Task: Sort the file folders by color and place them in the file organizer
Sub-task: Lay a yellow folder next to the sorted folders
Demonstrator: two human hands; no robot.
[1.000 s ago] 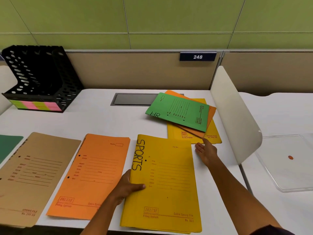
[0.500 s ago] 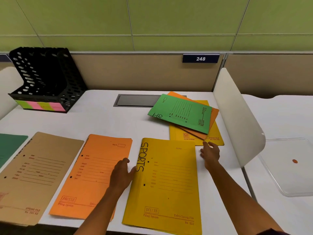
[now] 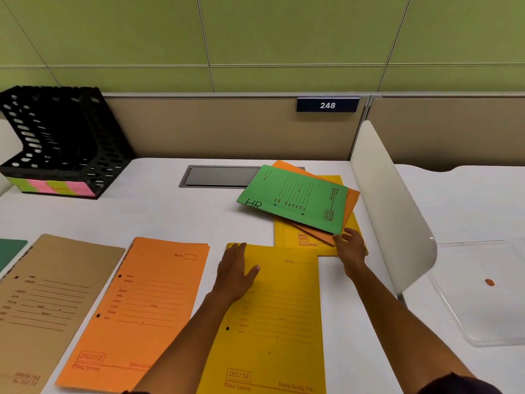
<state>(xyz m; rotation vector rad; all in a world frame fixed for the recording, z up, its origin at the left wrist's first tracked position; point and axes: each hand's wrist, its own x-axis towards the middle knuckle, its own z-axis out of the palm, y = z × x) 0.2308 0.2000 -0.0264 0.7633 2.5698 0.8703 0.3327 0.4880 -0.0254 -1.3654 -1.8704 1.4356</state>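
Both hands are out over the counter [image 3: 159, 211]: the left hand [image 3: 234, 273] lies flat, fingers straight, on the top corner of the near yellow folder [image 3: 278, 319], and the right hand [image 3: 350, 247] reaches with relaxed, open fingers to the near corner of the unsorted pile, holding nothing.

That pile has 3 folders: a green folder [image 3: 295, 199] on top, an orange one [image 3: 350, 201] under it, a yellow one [image 3: 289, 237] at the bottom. Sorted single colours lie in a row along the near edge: brown folder [image 3: 42, 302], orange folder [image 3: 142, 308], then the yellow. The black organizer [image 3: 56, 140] stands far left, well apart from all of them.

Judged from this, the next step is taking the green folder. Best to slide the fingers under its loose corner only, lift it clear so the orange below does not drag along, and keep the left palm steadying the yellow stack.
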